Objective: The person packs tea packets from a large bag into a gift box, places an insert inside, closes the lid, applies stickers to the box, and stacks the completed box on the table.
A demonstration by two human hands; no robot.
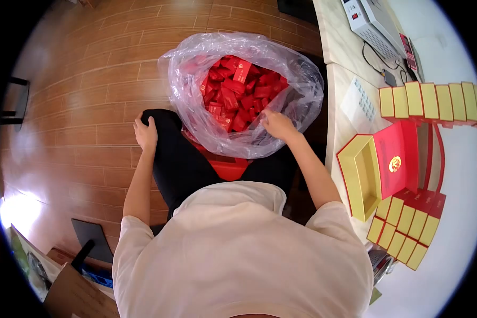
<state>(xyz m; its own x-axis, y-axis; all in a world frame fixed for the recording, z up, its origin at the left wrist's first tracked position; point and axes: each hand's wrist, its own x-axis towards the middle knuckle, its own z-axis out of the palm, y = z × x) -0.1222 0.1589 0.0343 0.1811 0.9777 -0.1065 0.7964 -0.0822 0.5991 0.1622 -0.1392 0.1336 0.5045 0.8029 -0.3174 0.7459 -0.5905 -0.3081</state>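
Observation:
A large clear plastic bag (188, 108) stands between the knees, its mouth wide open, with many small red packets (230, 95) inside. My right hand (279, 125) is at the bag's near right rim, fingers bent together against the plastic beside the packets; what they hold, if anything, is too small to make out. On the left knee (164, 124) rests my left hand (146, 131), its fingers apart and holding nothing. Something red (230, 168) shows beneath the bag, between the thighs.
On the light table (340, 124) at right are an open red and gold box (361, 177), rows of small gold boxes (429, 100), more gold boxes (405, 228), a sticker sheet (359, 103) and a white machine (373, 29). A dark stand (93, 241) is at lower left.

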